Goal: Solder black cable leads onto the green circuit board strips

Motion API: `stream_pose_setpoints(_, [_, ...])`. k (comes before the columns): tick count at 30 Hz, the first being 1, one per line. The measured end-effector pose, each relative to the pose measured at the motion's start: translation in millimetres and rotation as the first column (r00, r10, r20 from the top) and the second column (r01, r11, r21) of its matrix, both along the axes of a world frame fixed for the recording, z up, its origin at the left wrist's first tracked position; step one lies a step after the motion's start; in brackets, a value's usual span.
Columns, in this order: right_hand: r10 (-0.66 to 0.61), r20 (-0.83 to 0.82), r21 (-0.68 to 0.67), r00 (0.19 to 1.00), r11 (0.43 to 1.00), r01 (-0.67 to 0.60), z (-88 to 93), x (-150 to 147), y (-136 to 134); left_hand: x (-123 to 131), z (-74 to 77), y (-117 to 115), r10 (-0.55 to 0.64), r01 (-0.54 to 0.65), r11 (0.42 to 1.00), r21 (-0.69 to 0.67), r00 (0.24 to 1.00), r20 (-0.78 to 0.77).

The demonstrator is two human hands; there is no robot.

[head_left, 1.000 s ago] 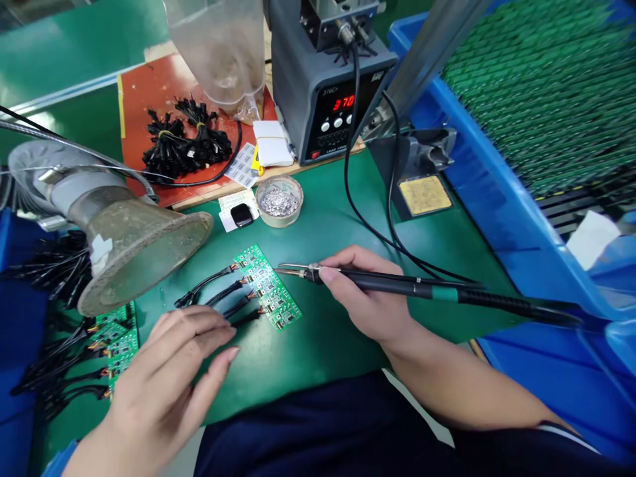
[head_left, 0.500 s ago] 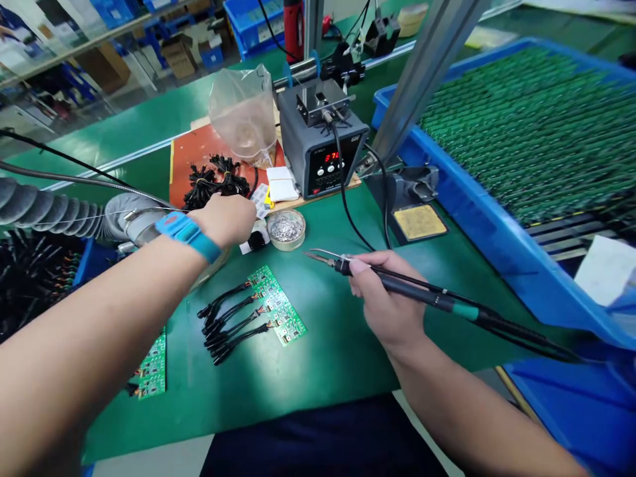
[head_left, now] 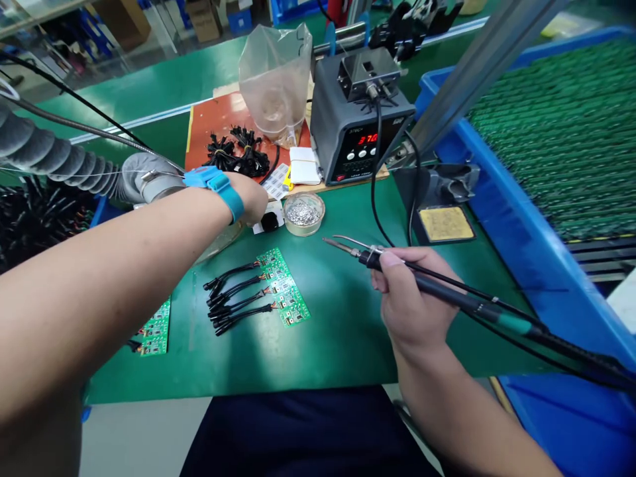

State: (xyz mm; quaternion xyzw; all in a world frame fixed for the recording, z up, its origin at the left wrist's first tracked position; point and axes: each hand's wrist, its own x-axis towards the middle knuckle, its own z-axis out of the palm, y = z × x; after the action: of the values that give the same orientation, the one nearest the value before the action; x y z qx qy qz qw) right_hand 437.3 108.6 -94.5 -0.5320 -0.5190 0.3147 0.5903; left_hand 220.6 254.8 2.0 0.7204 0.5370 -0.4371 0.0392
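My right hand [head_left: 417, 298] grips a soldering iron [head_left: 447, 295] with a thin metal feed tube along its tip. The tip points left, above the green mat and apart from the tin of solder scraps [head_left: 304, 215]. My left hand [head_left: 251, 199], with a blue wrist strap, reaches forward beside a black round piece [head_left: 269, 221] on white paper. Its fingers are hidden behind the back of the hand. Bundles of black cables [head_left: 238, 152] lie just beyond it. Between my arms lies a green circuit board [head_left: 284, 288] with several black cable leads attached on its left side.
The soldering station [head_left: 362, 139] stands at the back, with an iron stand and yellow sponge [head_left: 446, 224] to its right. A blue crate [head_left: 501, 179] of green boards fills the right side. A grey fume hose [head_left: 59, 149] and another board [head_left: 158, 328] are at left.
The camera view has shifted, so the bench sits higher and farther right in the picture. Both hands keep nearly the same places over the bench, the soldering iron still in my right hand.
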Motion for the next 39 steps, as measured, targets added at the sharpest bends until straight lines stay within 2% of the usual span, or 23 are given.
stream_pose_setpoints(3, [-0.017, -0.076, -0.010, 0.997, 1.000, 0.017, 2.0, -0.5, 1.5, 4.2, 13.7, -4.4, -0.017, 0.017, 0.999, 0.035, 1.000, 0.010])
stream_pose_setpoints(5, [-0.012, -0.092, 0.001, 0.996, 1.000, 0.012, 3.4, -0.9, 2.8, 4.7, 27.5, -16.0, -0.084, 0.070, 0.982, 0.177, 0.994, 0.070])
stream_pose_setpoints(7, [0.003, -0.143, 0.027, 0.990, 1.000, 0.001, 4.3, -1.2, 3.9, 2.3, 40.2, -38.9, -0.249, 0.170, 0.893, 0.416, 0.958, 0.142])
stream_pose_setpoints(9, [0.041, -0.215, 0.050, 0.976, 0.998, -0.031, 4.0, -1.3, 4.0, -4.6, 45.6, -71.7, -0.397, 0.205, 0.788, 0.580, 0.890, 0.225])
stream_pose_setpoints(10, [0.067, -0.234, 0.049, 0.970, 0.997, -0.057, 3.4, -1.3, 3.5, -10.0, 43.9, -89.9, -0.461, 0.181, 0.755, 0.631, 0.831, 0.313])
stream_pose_setpoints(12, [0.125, -0.203, 0.022, 0.971, 0.992, -0.123, 1.6, -1.6, 1.4, -24.2, 31.7, -125.2, -0.577, 0.164, 0.742, 0.650, 0.650, 0.495])
stream_pose_setpoints(14, [0.205, -0.088, -0.037, 0.975, 0.977, -0.209, 0.6, -3.0, -1.9, -39.6, 10.6, -153.1, -0.583, 0.188, 0.787, 0.588, 0.539, 0.608])
stream_pose_setpoints(15, [0.250, -0.024, -0.066, 0.968, 0.966, -0.251, 0.7, -4.4, -3.6, -46.4, -1.2, -163.2, -0.580, 0.207, 0.798, 0.566, 0.520, 0.627])
stream_pose_setpoints(18, [0.365, 0.112, -0.110, 0.924, 0.929, -0.353, 3.7, -11.3, -8.1, -59.1, -32.3, -179.7, -0.589, 0.304, 0.805, 0.510, 0.515, 0.623])
stream_pose_setpoints(21, [0.443, 0.169, -0.122, 0.881, 0.896, -0.427, 6.7, -19.1, -10.2, -61.3, -48.8, -183.6, -0.552, 0.314, 0.833, 0.456, 0.528, 0.645])
stream_pose_setpoints(25, [0.517, 0.167, -0.148, 0.839, 0.855, -0.498, 5.3, -24.3, -11.2, -58.1, -52.1, -183.2, -0.364, 0.157, 0.928, 0.339, 0.581, 0.728])
stream_pose_setpoints(29, [0.548, 0.162, -0.172, 0.821, 0.835, -0.523, 1.6, -26.9, -12.3, -56.0, -52.2, -182.0, -0.263, 0.092, 0.962, 0.259, 0.584, 0.768])
stream_pose_setpoints(34, [0.584, 0.158, -0.201, 0.796, 0.808, -0.553, -0.5, -31.4, -13.3, -54.9, -58.8, -180.7, -0.243, 0.090, 0.968, 0.235, 0.570, 0.785])
stream_pose_setpoints(39, [0.598, 0.155, -0.205, 0.787, 0.798, -0.566, -1.5, -33.5, -13.6, -54.0, -65.9, -179.8, -0.345, 0.160, 0.936, 0.313, 0.584, 0.735])
